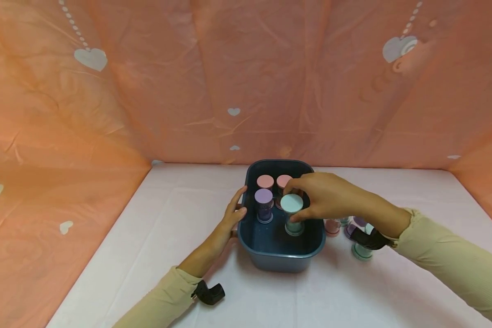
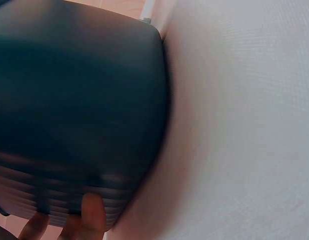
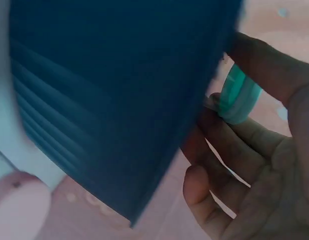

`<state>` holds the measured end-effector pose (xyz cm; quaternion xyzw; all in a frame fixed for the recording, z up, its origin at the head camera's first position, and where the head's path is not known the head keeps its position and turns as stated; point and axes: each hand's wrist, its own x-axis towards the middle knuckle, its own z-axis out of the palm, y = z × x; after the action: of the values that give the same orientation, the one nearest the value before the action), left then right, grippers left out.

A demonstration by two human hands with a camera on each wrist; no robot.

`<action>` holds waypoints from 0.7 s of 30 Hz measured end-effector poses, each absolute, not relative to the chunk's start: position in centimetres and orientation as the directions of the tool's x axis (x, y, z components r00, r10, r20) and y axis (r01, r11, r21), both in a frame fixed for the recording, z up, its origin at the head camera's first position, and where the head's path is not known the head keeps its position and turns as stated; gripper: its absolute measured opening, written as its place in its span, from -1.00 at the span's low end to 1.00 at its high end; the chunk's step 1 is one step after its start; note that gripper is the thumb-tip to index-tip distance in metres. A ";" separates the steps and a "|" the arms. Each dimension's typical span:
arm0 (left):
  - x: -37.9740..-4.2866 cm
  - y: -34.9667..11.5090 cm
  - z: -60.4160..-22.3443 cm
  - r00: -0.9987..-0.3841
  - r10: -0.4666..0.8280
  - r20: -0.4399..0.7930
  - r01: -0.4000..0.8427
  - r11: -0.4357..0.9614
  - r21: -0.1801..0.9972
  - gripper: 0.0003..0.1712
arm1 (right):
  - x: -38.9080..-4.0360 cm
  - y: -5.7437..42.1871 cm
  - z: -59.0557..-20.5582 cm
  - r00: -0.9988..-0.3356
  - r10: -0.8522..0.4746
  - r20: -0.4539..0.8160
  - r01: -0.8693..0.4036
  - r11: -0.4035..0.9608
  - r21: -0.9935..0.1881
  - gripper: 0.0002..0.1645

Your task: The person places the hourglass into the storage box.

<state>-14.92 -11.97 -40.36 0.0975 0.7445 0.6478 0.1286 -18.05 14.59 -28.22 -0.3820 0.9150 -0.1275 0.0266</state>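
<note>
A dark blue plastic basin (image 1: 282,256) stands on the table. My left hand (image 1: 223,228) rests against its left side, with the fingertips (image 2: 93,210) on the ribbed outer wall. Above the basin's inside, my right hand (image 1: 332,196) pinches a sand timer with mint caps (image 1: 292,203) between thumb and fingers. Whether its lower cap touches the basin floor I cannot tell. A purple-capped sand timer (image 1: 263,197) stands upright to its left. Behind are two pink-capped ones (image 1: 265,181), one partly hidden by my right fingers.
Right of the basin, partly under my right wrist, several more sand timers stand on the white table: a pink one (image 1: 332,228), a mint one (image 1: 361,252) and others half hidden. An orange sheet with hearts (image 1: 238,82) hangs behind the table and along both sides.
</note>
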 end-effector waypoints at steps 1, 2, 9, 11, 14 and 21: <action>-14.9 -12.0 -40.4 -0.948 0.311 -0.066 -0.023 0.142 0.990 -0.29 | -18.1 14.5 -28.5 -0.701 -0.712 0.046 -0.698 0.671 -0.248 -0.46; -14.9 -12.0 -40.4 -0.948 0.310 -0.066 -0.023 0.141 0.990 -0.29 | -18.1 14.4 -28.7 -0.695 -0.717 0.042 -0.704 0.668 -0.243 -0.47; -14.9 -12.0 -40.5 -0.950 0.303 -0.072 -0.030 0.142 0.989 -0.29 | -18.9 14.0 -30.1 -0.685 -0.728 -0.029 -0.706 0.673 -0.220 -0.48; -15.0 -12.0 -40.5 -0.950 0.303 -0.074 -0.032 0.142 0.989 -0.29 | -19.1 14.0 -30.4 -0.684 -0.728 -0.043 -0.705 0.675 -0.216 -0.48; -15.0 -12.0 -40.5 -0.950 0.304 -0.076 -0.034 0.141 0.989 -0.28 | -19.3 13.9 -30.7 -0.690 -0.722 -0.049 -0.701 0.683 -0.204 -0.48; -15.0 -11.9 -40.4 -0.948 0.309 -0.072 -0.029 0.141 0.990 -0.28 | -19.9 13.4 -31.1 -0.696 -0.715 -0.062 -0.692 0.692 -0.206 -0.42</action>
<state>-14.95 -11.93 -40.41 0.0941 0.7440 0.6486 0.1302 -19.90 13.39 -31.12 -0.3835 0.9172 -0.0835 0.0689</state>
